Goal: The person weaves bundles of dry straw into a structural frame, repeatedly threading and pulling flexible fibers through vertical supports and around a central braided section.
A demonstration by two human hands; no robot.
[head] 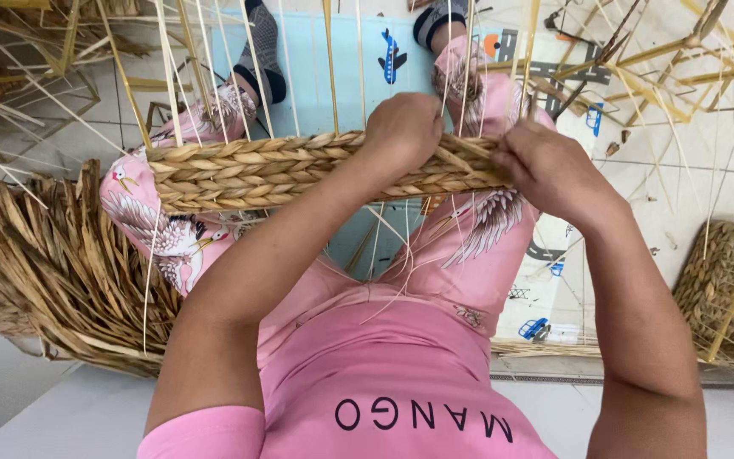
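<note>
Across the person's lap, between the knees, lies a band of braided straw weaving (299, 170), with thin pale upright stakes (333, 68) rising from it out of the top of the frame. Left hand (403, 127) curls over the band's far edge near the middle, fingers hidden behind the braid, so how tightly it grips cannot be told. Right hand (550, 170) closes on the band's right end; its fingertips are tucked out of sight, probably pinching a strand. At left, a heap of dried flat leaves (53, 263) rests on the floor. At far right, a finished woven basket (728, 293) is cut off by the frame edge.
</note>
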